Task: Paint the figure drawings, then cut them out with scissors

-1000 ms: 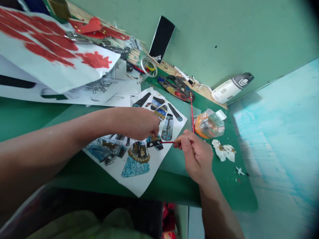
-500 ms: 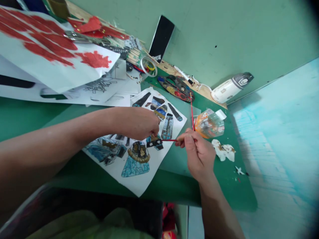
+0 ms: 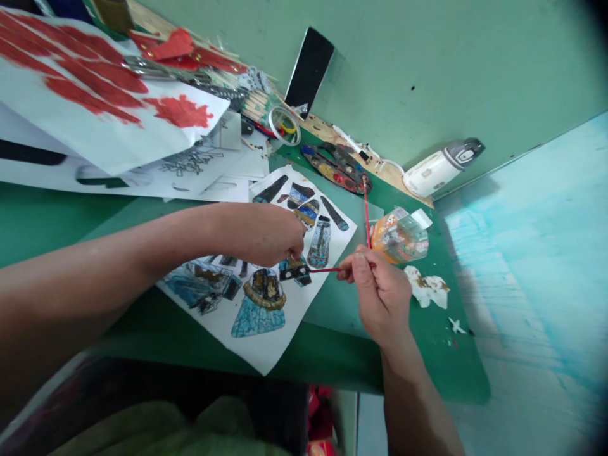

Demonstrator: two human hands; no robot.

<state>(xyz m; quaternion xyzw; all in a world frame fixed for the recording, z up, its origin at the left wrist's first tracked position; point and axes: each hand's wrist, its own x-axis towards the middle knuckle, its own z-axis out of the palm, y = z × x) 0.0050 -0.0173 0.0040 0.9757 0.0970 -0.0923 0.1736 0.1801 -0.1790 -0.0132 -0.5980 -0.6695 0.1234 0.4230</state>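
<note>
Your right hand [image 3: 380, 294] grips the red brush [image 3: 325, 270], its tip between both hands; your left hand [image 3: 266, 233] pinches the painted cutout [image 3: 294, 271].

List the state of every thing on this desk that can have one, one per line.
Thin red-handled paintbrush: gripped, tip on the paper.
White sheet of painted figures: flat, pressed down.
Right hand: closed on the brush.
Left hand: resting on the sheet.
Dark oval paint palette: smeared with paint.
Clear orange plastic cup: lying tipped.
White bottle: on its side, capped.

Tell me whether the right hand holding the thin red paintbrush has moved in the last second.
Yes. The right hand shifted slightly right, toward the orange plastic cup.
</note>
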